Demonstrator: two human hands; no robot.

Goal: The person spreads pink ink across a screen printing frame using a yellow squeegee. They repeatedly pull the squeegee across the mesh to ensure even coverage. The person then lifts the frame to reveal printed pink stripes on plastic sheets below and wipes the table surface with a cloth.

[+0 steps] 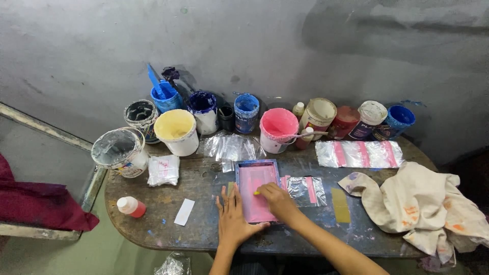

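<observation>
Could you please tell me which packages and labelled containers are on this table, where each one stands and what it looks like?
Clear plastic bags with pink strips: back right, lying flat.
Small white packet: left, beside the white tub.
Cream-lidded labelled jar: back row, right of the pink paint bucket.
White-lidded jar with dark label: back right.
Red bottle with white cap: front left, on its side.

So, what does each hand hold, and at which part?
The right hand pinches a small yellow piece over the pink frame. The left hand holds nothing; it presses flat on the frame's left edge.

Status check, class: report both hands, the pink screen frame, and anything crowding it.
Left hand flat on table, steadying pink screen frame. Right hand pressing on it. Plastic pouch alongside.
</observation>
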